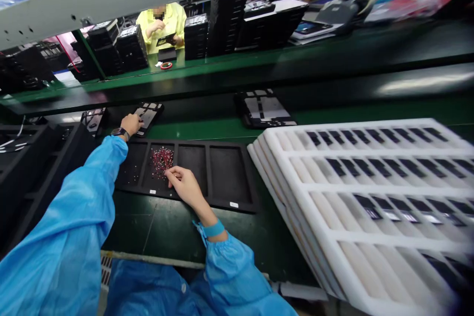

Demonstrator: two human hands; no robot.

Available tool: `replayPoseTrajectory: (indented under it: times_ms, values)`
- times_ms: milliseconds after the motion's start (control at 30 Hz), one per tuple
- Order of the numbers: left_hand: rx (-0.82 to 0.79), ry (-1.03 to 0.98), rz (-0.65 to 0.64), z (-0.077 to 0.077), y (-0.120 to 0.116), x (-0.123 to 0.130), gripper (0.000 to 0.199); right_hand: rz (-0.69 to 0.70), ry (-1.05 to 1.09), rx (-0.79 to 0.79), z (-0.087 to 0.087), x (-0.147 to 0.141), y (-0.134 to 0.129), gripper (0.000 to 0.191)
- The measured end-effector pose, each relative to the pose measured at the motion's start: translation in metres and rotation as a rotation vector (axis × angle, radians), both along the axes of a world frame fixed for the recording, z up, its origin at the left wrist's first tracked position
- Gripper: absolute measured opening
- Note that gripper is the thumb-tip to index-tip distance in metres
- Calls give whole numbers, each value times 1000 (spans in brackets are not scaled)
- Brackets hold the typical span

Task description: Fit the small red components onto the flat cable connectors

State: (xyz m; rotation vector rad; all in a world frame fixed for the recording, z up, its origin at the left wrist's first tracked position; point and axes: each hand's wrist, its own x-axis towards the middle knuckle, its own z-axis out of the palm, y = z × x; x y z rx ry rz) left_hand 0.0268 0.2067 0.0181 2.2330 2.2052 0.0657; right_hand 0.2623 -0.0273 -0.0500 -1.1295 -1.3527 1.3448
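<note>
My left hand (131, 124) reaches to the far side of the bench, its fingers closed at the near left edge of a flat black piece with silver-grey panels (148, 117). My right hand (185, 186) is over a black compartment tray (229, 173), thumb and fingertips pinched together at the edge of a heap of tiny red and silver parts (162, 159). Whatever sits between those fingertips is too small or hidden to make out. A few small bits lie scattered in the tray's leftmost compartment, partly behind my left arm.
To the right stand stacked white foam trays (314, 177) with rows of dark flat parts. Similar black-and-silver pieces lie at the back: one panel (264, 109) and another panel (93, 119). Black trays (44, 158) are at left. A person in yellow (165, 24) sits across the bench.
</note>
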Motion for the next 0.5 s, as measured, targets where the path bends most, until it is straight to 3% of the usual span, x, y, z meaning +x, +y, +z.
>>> replayPoseTrajectory:
  times_ms: [100, 167, 267, 367, 500]
  values:
    - [40, -22, 36, -16, -8, 5, 38, 2, 1, -12, 3, 1, -1, 20]
    - [94, -41, 90, -18, -11, -1, 42, 1, 1, -24, 3, 2, -1, 19]
    - [146, -63, 244, -11, -8, -26, 44, -5, -3, -43, 2, 2, 0, 18]
    - [96, -99, 449, -3, 0, -59, 45, 1, -9, -53, 1, 1, -1, 19]
    - [36, -168, 611, -10, 10, -87, 41, 26, -9, -50, -1, 1, -2, 23]
